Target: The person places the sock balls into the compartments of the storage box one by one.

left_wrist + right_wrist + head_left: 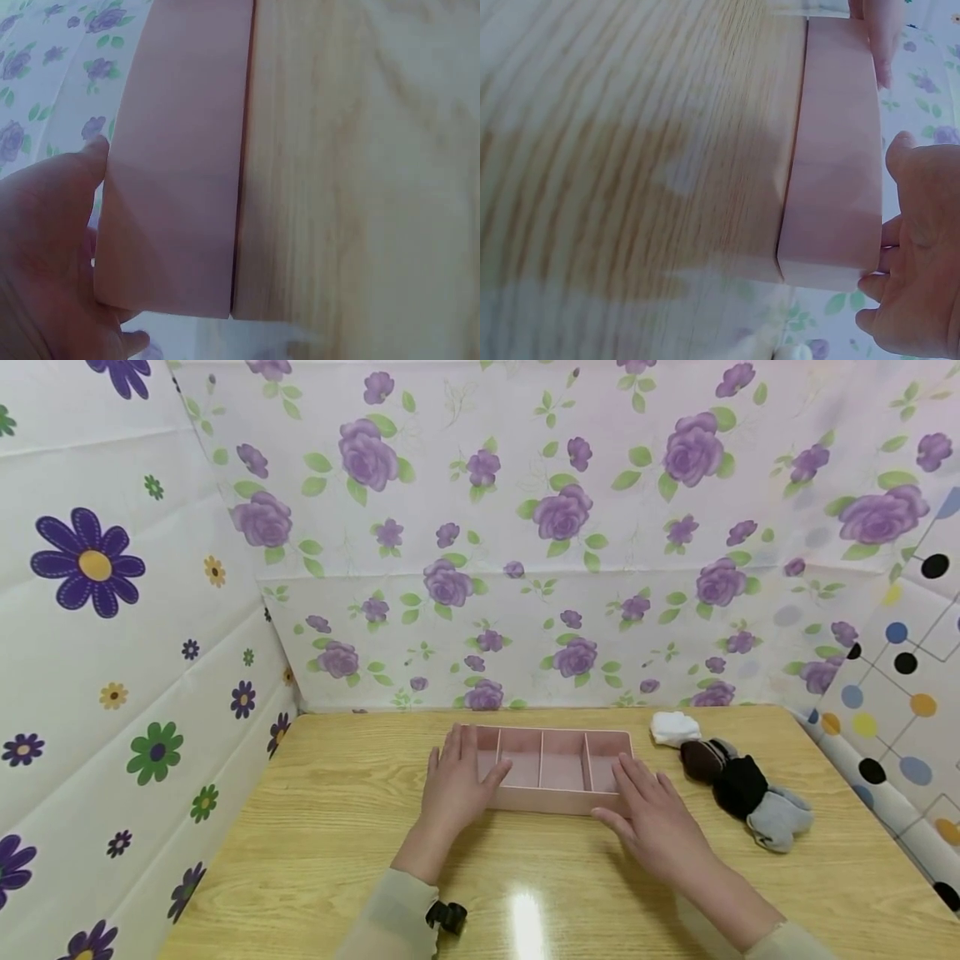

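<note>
The left hand (456,783) covers much of the leftmost compartment of the pale pink, rectangular plastic-looking box (551,800), and the right hand (660,822) hides its near right corner; both forearms run out of the frame. The box lies on the wood-grained desk (337,860) between the two hands, the fingers of each touching one end. These fingers are fairly straight and loosely spread, thumbs apart from them; neither hand is wrapped around the box. Only the head view shows the four compartments and, right of the box, a row of white, brown, black and grey rolled cloth bundles (740,787). The wrist views show the box's plain front wall instead; a pale shape at the right wrist view's bottom edge is cut off, unidentifiable.
</note>
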Motion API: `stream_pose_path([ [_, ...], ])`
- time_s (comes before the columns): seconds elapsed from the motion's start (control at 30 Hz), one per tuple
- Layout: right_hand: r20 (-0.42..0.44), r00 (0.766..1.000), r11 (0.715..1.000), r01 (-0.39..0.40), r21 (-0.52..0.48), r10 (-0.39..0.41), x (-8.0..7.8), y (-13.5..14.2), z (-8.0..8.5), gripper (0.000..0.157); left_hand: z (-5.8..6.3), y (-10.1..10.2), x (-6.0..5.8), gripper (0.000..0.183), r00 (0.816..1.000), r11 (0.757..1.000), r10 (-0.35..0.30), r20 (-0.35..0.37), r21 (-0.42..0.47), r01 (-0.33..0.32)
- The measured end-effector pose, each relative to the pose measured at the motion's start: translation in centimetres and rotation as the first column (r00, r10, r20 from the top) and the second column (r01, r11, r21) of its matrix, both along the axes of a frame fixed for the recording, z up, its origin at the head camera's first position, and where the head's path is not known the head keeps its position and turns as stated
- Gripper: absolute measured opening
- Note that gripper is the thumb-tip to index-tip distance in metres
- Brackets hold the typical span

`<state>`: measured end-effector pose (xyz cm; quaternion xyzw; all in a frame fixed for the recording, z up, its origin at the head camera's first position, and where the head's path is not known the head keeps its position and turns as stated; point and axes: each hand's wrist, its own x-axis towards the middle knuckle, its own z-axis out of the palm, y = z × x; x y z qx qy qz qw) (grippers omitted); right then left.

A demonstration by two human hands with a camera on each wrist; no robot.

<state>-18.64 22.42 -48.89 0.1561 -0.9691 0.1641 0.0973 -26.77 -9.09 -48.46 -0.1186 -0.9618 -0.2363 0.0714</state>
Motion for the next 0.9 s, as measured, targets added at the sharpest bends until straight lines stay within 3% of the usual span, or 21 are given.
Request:
stream_pose_path([
  [0.17,-0.004,1.0,1.0,0.01,0.005,-0.01,-0.2,0.0,-0.1,0.083,0.1,-0.4,-0.2,0.103,0.999,0.999,-0.039,0.036,0.034,0.038],
  [0.47,0.0,1.0,1.0,0.019,0.006,-0.019,-0.8,-0.2,0.2,0.083,-0.2,-0.4,-0.2,0.109,1.0,0.999,0.028,0.0,-0.016,-0.028],
  [0.9,-0.007,1.0,1.0,0.002,0.012,-0.002,-1.9,-0.2,0.3,0.084,-0.8,-0.5,-0.6,0.111,0.999,0.999,0.046,-0.006,0.013,-0.046],
])
